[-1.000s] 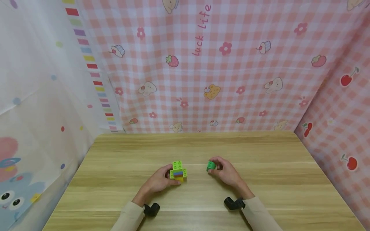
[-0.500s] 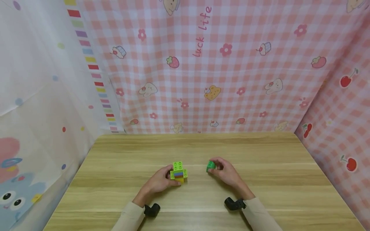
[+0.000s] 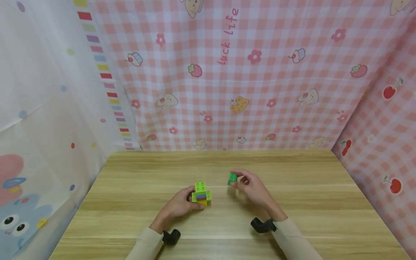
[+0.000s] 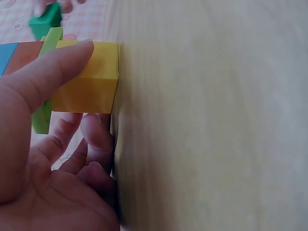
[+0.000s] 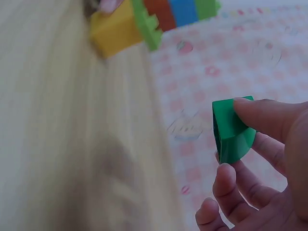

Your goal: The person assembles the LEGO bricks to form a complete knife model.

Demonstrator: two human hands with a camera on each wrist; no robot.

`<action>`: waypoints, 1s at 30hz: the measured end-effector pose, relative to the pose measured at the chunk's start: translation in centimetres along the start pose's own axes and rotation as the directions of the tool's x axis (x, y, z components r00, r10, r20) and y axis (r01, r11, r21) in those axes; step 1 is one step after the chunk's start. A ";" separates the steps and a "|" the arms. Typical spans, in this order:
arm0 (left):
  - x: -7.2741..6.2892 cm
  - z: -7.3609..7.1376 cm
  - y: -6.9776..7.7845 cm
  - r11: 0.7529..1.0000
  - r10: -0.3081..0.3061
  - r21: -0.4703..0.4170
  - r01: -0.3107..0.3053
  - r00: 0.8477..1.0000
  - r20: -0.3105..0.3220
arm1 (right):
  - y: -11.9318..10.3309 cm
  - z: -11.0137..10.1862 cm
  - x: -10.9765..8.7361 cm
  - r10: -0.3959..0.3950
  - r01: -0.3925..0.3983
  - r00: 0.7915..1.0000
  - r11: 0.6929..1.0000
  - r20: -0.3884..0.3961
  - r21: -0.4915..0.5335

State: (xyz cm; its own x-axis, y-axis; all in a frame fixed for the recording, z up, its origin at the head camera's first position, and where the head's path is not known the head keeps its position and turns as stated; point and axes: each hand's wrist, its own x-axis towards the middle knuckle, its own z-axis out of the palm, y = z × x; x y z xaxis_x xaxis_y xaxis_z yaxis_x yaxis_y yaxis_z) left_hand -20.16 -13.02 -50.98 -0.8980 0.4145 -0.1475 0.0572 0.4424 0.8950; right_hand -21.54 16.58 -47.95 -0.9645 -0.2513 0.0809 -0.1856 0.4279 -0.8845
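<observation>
A stack of toy building blocks (image 3: 200,187) stands upright on the table, gripped low between the thumb and fingers of my left hand (image 3: 179,204). The left wrist view has its yellow base block (image 4: 89,94) on the tabletop, with a lime green plate (image 4: 42,118), a red-brown block and a blue block following above. A lime green studded block tops the stack. To the right, my right hand (image 3: 256,190) pinches a green toy block (image 3: 232,178) with a curved side (image 5: 237,148). In the right wrist view this block is held off the table, apart from the stack.
The wooden table (image 3: 292,169) reaches back to a pink checked cloth (image 3: 279,79). White printed cloth (image 3: 48,115) hangs at the left, and more checked cloth at the right. A black wrist device (image 3: 171,237) sits on each forearm.
My right hand has lifted the green block and carried it slightly left and away from me, tilting it. The left hand and the stack have stayed in place.
</observation>
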 end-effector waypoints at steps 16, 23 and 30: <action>0.1 0.1 -0.1 1.000 -0.019 -0.003 0.019 1.000 -0.010 | -5.8 1.4 0.6 -0.178 0.177 0.984 0.984 0.022 0.018; 0.0 0.1 -0.1 1.000 -0.021 -0.002 0.021 1.000 -0.005 | -7.0 2.4 0.8 -0.248 0.243 0.967 0.967 0.061 0.079; 0.1 0.0 0.1 1.000 -0.016 -0.026 0.016 1.000 0.002 | -7.5 3.8 1.0 -0.300 0.290 0.949 0.951 0.094 0.104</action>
State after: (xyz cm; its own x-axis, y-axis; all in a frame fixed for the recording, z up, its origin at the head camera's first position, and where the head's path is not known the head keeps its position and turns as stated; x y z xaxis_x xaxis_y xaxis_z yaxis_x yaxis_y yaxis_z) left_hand -20.22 -12.94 -50.92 -0.8980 0.4090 -0.1624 0.0316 0.4281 0.9032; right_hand -20.43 9.85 -42.99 -0.8422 -0.4488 0.2989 -0.4372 0.2437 -0.8657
